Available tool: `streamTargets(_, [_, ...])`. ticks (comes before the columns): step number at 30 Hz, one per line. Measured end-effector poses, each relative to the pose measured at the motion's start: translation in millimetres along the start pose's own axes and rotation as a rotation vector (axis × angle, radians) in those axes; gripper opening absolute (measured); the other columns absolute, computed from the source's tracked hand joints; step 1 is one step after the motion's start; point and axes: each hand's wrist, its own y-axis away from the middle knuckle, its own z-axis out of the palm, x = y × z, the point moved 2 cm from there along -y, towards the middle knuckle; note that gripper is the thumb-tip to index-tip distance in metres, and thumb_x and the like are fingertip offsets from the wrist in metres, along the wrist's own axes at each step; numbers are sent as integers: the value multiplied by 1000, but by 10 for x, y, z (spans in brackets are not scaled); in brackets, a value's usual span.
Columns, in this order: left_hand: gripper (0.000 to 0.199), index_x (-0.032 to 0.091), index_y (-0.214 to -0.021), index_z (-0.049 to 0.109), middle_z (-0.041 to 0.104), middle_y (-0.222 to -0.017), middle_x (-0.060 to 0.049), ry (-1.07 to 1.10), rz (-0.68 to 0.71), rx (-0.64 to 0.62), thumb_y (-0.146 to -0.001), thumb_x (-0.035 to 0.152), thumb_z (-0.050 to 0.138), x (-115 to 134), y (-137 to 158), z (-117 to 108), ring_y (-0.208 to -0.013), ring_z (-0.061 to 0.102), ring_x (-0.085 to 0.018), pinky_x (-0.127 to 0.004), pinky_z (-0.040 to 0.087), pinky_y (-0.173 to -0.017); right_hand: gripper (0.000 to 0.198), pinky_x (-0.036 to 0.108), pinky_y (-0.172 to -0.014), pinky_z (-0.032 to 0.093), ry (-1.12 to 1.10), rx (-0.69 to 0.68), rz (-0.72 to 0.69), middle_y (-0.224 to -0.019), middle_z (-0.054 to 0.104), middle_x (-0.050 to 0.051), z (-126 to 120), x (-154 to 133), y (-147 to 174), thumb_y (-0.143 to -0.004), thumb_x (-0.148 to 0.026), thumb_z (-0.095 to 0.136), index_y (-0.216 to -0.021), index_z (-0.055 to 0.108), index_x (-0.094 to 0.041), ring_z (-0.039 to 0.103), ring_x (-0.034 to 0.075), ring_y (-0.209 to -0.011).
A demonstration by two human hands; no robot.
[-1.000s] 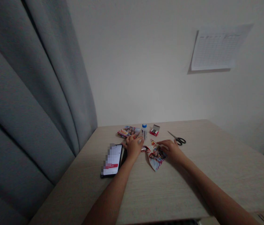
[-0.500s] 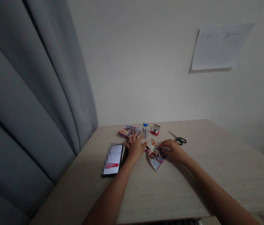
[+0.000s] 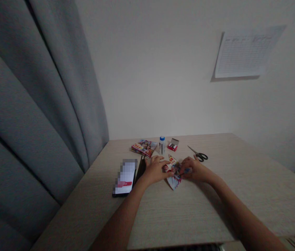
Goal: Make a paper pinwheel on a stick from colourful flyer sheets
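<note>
L hand [image 3: 154, 171], R hand [image 3: 196, 170]: that's 2 in play! 1 printed ppr [image 3: 172, 183], 1 phone [image 3: 130, 171], 1 btl [image 3: 162, 146], 1 red box [image 3: 172, 147], 1 pr scissors [image 3: 197, 153]! 1 pile of leaflets [image 3: 144, 148], no. in it unclear; 1 dk item [image 3: 141, 168], kind unclear; 1 wall sheet [image 3: 243, 55], 1 curtain [image 3: 66, 80], 1 tbl [image 3: 173, 216]!

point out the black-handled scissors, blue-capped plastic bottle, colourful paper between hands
Black-handled scissors [image 3: 197, 153]: head view, pivot.
Blue-capped plastic bottle [image 3: 162, 146]: head view, body.
Colourful paper [image 3: 175, 168]: head view, printed middle.

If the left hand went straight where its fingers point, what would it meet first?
Likely the printed paper, which the left hand seems to touch; depth is unclear. The right hand lies beyond.
</note>
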Motion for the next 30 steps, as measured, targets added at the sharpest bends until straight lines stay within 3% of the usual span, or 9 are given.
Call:
streamTargets(3, [72,35,-133,63,52,-145,-11,-36,20,-89,-75,77,63,7,12,-16,-141,34,-39,-70,8,-116,21,68,-117,-1,3,-35,21,-108,71,7,-9,-43,17,-71,-37,81,-89,80,-29,58,31,-116])
streamTargets(8, [76,38,-137,58,46,-151,-11,-48,-6,-148,-73,79,64,3,20,-28,-144,29,-41,-76,0,-112,25,72,-114,-5,34,-85,25,-113,72,5,-20,-110,20,-69,-40,83,-93,79,-32,52,33,-123])
streamTargets(19, [79,42,-139,56,45,-151,-11,-34,-31,-171,-69,77,69,-32,10,-40,-143,29,-43,-76,4,-112,22,76,-111,-6,102,-101,2,-113,72,4,-29,-195,14,-71,-36,81,-92,77,-31,50,34,-125])
streamTargets(25, [78,43,-141,54,45,-151,-9,0,-3,-168,-70,72,72,-53,5,-56,-143,31,-39,-67,12,-117,22,76,-111,-7,143,-94,3,-110,73,4,-45,-249,15,-71,-33,80,-92,77,-30,50,33,-124])
streamTargets(30, [81,46,-142,50,44,-152,-9,7,-14,-181,-69,69,75,-72,10,-87,-144,30,-39,-72,8,-114,23,74,-112,-5,144,-80,8,-112,72,6,-33,-217,7,-71,-35,81,-93,77,-29,51,31,-124])
